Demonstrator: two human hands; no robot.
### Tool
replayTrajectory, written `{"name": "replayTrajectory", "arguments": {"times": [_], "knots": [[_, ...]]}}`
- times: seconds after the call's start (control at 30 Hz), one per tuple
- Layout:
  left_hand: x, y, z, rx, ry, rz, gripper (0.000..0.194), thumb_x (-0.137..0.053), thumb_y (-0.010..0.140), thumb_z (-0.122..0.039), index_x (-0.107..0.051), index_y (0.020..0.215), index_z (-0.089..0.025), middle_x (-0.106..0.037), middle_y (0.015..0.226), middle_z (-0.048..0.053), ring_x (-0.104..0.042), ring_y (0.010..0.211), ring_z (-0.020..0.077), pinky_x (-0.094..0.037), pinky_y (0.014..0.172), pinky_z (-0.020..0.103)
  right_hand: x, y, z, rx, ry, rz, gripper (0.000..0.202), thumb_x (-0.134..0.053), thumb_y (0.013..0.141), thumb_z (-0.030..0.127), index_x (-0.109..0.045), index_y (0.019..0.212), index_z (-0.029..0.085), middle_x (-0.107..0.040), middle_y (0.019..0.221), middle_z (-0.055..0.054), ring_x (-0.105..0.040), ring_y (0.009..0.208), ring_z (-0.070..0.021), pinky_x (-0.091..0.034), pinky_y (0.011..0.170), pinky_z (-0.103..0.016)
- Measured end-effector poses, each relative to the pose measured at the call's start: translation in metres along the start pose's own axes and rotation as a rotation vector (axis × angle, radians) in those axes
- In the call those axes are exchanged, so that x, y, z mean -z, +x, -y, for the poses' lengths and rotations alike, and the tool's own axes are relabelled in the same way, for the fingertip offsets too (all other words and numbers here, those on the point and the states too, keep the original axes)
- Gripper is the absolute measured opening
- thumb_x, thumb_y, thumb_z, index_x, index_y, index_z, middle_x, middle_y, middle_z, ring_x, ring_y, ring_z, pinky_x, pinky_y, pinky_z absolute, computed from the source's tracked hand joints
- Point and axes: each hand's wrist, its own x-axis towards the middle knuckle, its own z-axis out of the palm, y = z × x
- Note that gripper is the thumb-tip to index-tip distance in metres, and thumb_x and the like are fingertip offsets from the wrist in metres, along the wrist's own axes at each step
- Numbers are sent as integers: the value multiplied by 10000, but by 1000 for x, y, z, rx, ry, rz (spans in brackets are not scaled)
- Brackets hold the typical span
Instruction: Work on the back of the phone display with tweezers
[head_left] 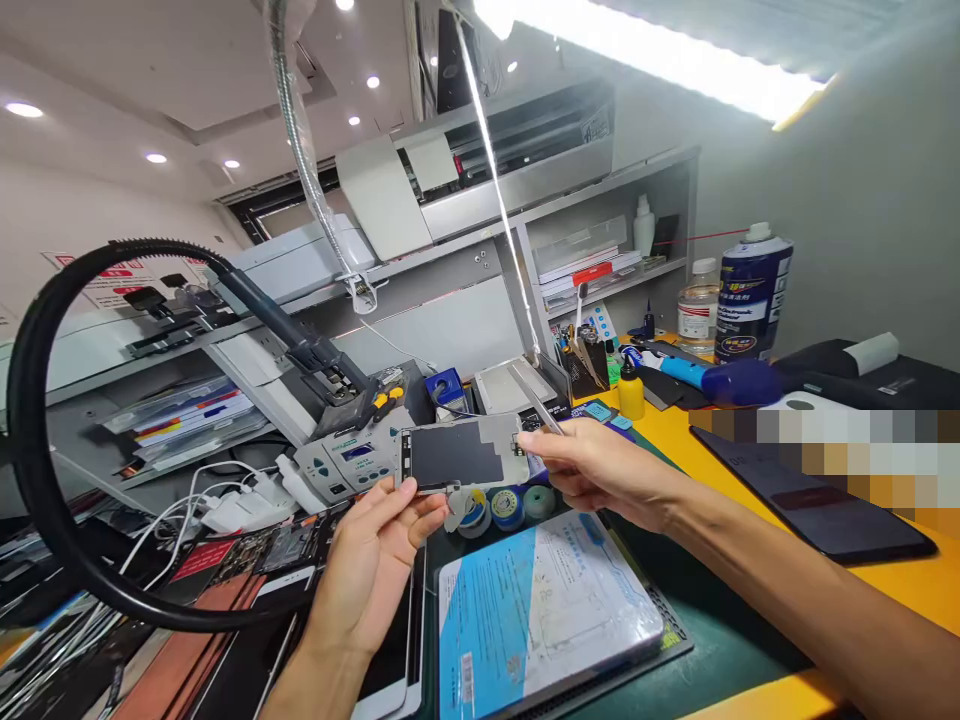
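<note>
My left hand (375,560) holds up a flat phone screen panel (459,455), metal back with a dark patch, by its lower left corner. My right hand (592,470) grips metal tweezers (534,400) whose tips rest at the panel's right edge. Both hands hover above a green work mat (712,630). Below them lies a blue-and-white packaged sheet (540,610).
Solder reels (510,505) sit behind the sheet. A soldering station (352,455) and a black hose loop (45,480) stand left. A dark tablet (810,495), blue spray can (752,290), clear bottle (697,305) and yellow bottle (631,390) are right. Shelves rise behind.
</note>
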Motion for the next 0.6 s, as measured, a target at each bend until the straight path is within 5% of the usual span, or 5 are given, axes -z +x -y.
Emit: {"name": "replayTrajectory", "arguments": {"times": [0.2, 0.33, 0.6], "knots": [[1, -2, 2, -27, 98, 121, 75, -661, 845, -73, -664, 895, -129, -686, 846, 29, -729, 785, 177, -650, 642, 264, 3, 2, -1, 102, -142, -27, 360, -652, 993, 316, -507, 697, 170, -314, 525, 139, -239, 366, -32, -211, 344, -156], [3, -4, 6, 50, 216, 209, 229, -771, 808, -221, -711, 1018, -150, -722, 924, 44, -699, 755, 190, -638, 548, 283, 4, 1, 2, 98, -195, -21, 379, -667, 970, 334, -482, 676, 184, -260, 507, 145, -195, 381, -41, -159, 368, -175], [14, -4, 12, 87, 271, 106, 296, -831, 755, -388, -730, 931, -173, -739, 842, 18, -654, 668, 151, -615, 527, 247, 8, 2, 7, 108, -275, -121, 373, -664, 949, 462, -565, 735, 172, -271, 506, 135, -204, 398, -46, -137, 390, -192]]}}
